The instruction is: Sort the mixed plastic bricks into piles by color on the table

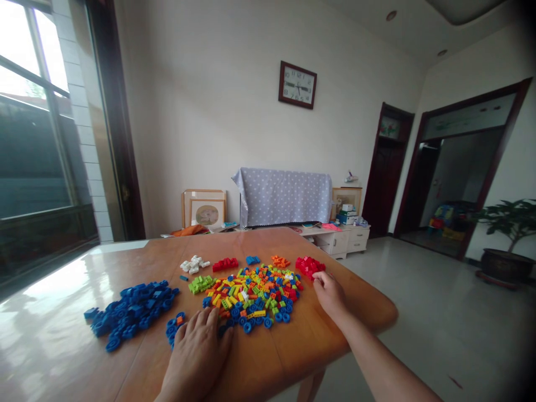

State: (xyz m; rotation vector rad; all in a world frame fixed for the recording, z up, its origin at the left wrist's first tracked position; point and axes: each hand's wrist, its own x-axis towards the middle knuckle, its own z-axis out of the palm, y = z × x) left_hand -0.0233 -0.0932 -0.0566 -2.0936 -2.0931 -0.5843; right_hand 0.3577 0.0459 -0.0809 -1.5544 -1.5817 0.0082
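Observation:
A mixed pile of small toy building bricks point(255, 296) in yellow, orange, green, red and blue lies mid-table. My left hand point(199, 349) rests palm down at its near left edge, fingers stretched out over the tabletop. Beside that hand, partly covered by it, sits a small group of blue pieces point(171, 329) with an orange one on top. My right hand point(330, 293) is at the near edge of a red brick heap point(309, 265), thumb and fingers pinched together. Whatever may be between those fingertips is hidden.
Sorted heaps surround the mixed pile: blue bricks point(134, 312), green bricks point(201, 283), white bricks point(195, 264), red bricks point(225, 264), blue bricks point(253, 260) and orange bricks point(280, 261). The wooden table point(310, 346) has a rounded right corner. Beyond stands a low white cabinet point(349, 240).

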